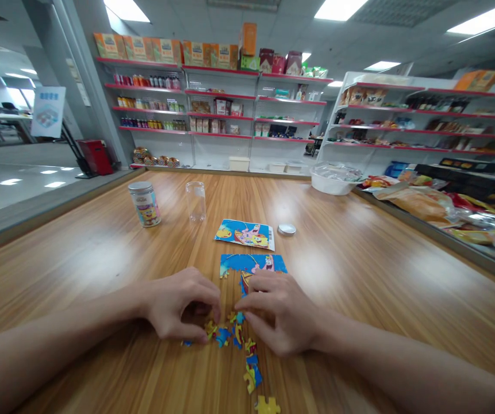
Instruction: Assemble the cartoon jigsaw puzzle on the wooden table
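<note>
blue-and-yellow puzzle pieces [234, 336], wood-grain table [359, 259]

Wood table [359, 259] w/ red-edged shop shelves [221, 103] behind, ceiling panels [340, 7] lit.

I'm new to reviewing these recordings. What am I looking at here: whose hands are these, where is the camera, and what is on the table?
There is no machine here. The single picture comes from a camera worn on a person's head, looking forward and down, so the two bare arms reaching in from the bottom are the wearer's own. The left hand and right hand both pinch at loose jigsaw pieces lying on the wooden table. Just beyond the fingers sits a partly assembled puzzle, and behind it a printed picture card. Further back stand a labelled tin, a clear empty tube and a small metal lid. A white bowl and packaged goods lie to the right; shop shelves fill the background.
</note>
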Tool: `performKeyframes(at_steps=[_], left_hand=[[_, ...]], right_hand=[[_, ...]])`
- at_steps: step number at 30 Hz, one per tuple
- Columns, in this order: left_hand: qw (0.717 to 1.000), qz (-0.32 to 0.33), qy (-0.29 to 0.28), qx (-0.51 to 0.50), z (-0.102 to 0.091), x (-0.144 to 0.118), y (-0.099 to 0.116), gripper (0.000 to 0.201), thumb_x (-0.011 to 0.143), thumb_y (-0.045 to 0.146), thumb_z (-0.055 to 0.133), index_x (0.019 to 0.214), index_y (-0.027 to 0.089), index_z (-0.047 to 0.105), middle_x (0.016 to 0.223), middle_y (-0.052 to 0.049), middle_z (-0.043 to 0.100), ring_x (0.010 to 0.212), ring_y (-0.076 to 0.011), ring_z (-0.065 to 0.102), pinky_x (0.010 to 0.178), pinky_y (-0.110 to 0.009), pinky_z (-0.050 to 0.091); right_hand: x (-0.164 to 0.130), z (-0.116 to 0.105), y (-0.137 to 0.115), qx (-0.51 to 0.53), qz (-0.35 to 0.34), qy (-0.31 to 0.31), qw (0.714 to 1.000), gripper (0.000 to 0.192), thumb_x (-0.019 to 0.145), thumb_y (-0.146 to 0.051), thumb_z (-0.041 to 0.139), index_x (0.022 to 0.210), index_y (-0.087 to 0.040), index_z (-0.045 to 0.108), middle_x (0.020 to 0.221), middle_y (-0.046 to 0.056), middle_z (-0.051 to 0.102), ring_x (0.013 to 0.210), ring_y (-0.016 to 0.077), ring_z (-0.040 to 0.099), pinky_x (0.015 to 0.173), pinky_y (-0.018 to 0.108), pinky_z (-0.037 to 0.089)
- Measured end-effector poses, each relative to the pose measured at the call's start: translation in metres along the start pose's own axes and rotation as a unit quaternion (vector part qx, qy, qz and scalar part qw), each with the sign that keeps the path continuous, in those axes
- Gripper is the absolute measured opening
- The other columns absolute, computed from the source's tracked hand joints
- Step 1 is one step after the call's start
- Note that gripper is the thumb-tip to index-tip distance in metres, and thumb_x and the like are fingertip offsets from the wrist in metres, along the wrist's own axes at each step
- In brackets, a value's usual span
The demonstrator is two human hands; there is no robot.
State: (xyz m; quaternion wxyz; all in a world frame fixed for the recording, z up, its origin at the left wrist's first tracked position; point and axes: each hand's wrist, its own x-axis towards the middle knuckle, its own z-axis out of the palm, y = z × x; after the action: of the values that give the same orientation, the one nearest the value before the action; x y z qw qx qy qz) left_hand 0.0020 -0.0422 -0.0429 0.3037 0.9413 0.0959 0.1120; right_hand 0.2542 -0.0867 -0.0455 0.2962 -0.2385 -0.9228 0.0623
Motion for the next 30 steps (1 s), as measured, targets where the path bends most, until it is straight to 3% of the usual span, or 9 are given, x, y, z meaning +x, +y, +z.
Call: performKeyframes(at_steps=[10,15,21,26,30], left_hand=[[0.997,-0.026,0.067,-0.027,0.003,0.004,-0.016,0.016,0.085,0.031,0.069,0.088,0.016,0.068,0.069,-0.002,0.059,0.056,-0.0122,0.05,0.051,-0.024,0.037],[0.994,-0.05,0.065,-0.066,0.004,0.007,-0.017,0.019,0.081,0.031,0.072,0.084,0.013,0.068,0.065,0.0,0.055,0.053,-0.0101,0.046,0.048,-0.021,0.035],[0.996,-0.029,0.063,-0.05,0.004,0.011,-0.022,0.02,0.081,0.033,0.072,0.083,0.014,0.067,0.06,0.002,0.052,0.05,-0.0097,0.044,0.047,-0.021,0.033],[0.997,0.004,0.064,-0.048,0.002,0.01,-0.021,0.012,0.086,0.025,0.065,0.088,0.014,0.07,0.071,-0.005,0.064,0.059,-0.0132,0.054,0.054,-0.023,0.04],[0.997,0.016,0.065,-0.039,0.0,0.009,-0.018,0.012,0.085,0.016,0.059,0.088,0.014,0.071,0.073,-0.007,0.065,0.063,-0.0149,0.057,0.057,-0.024,0.042]], right_hand=[[0.0,0.004,-0.004,0.035,-0.091,-0.108,0.989,0.031,0.079,-0.025,0.053,0.102,-0.022,0.074,0.064,0.002,0.057,0.057,0.0183,0.046,0.054,0.032,0.031],[0.003,0.005,-0.002,0.044,-0.087,-0.035,0.995,0.026,0.078,-0.021,0.052,0.091,-0.018,0.074,0.062,0.002,0.058,0.056,0.017,0.048,0.052,0.031,0.032],[0.003,0.008,0.01,0.023,-0.008,0.087,0.996,0.019,0.075,-0.013,0.052,0.075,-0.016,0.07,0.053,-0.001,0.054,0.048,0.0138,0.048,0.049,0.028,0.033],[0.001,0.012,0.017,0.027,0.029,0.105,0.994,0.017,0.072,-0.013,0.054,0.072,-0.016,0.07,0.048,-0.003,0.05,0.043,0.0115,0.044,0.046,0.025,0.032],[0.002,0.008,0.017,0.033,0.029,0.076,0.996,0.018,0.073,-0.014,0.054,0.074,-0.016,0.071,0.049,-0.003,0.053,0.043,0.0114,0.046,0.048,0.025,0.035]])
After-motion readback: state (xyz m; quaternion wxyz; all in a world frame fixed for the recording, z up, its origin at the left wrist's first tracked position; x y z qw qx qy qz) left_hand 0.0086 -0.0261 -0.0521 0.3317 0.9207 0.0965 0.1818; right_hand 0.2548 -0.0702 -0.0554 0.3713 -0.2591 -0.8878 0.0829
